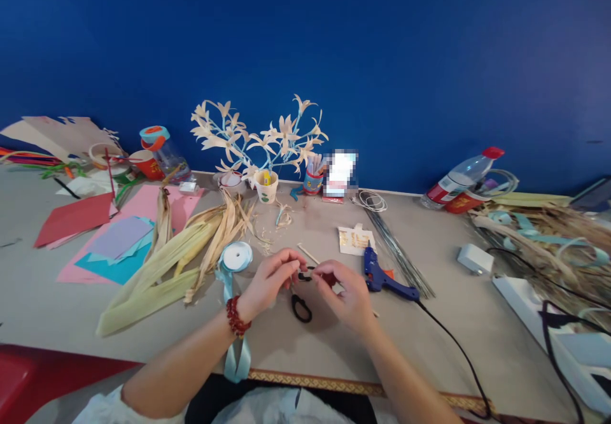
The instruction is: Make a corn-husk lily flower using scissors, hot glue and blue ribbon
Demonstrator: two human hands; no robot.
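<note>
Over the middle of the table my left hand (273, 279), with a red bead bracelet at its wrist, is closed with thumb and fingertips together. Facing it, my right hand (347, 293) is closed in a pinch too. Whatever lies between the fingertips is too small to make out. Below and between the hands lies a pair of scissors (301, 309) with black handles, its blades partly hidden. A roll of light blue ribbon (237, 257) sits left of my left hand, its tail running under my wrist toward the table edge. A blue glue gun (384, 277) rests right of my right hand.
Corn husks (143, 290) and coloured paper (124, 246) spread on the left. Husk flowers (281, 134) stand in a paper cup (266, 188) by the wall. Thin wires (398, 252), a tilted bottle (458, 179) and a power strip (539, 328) are on the right.
</note>
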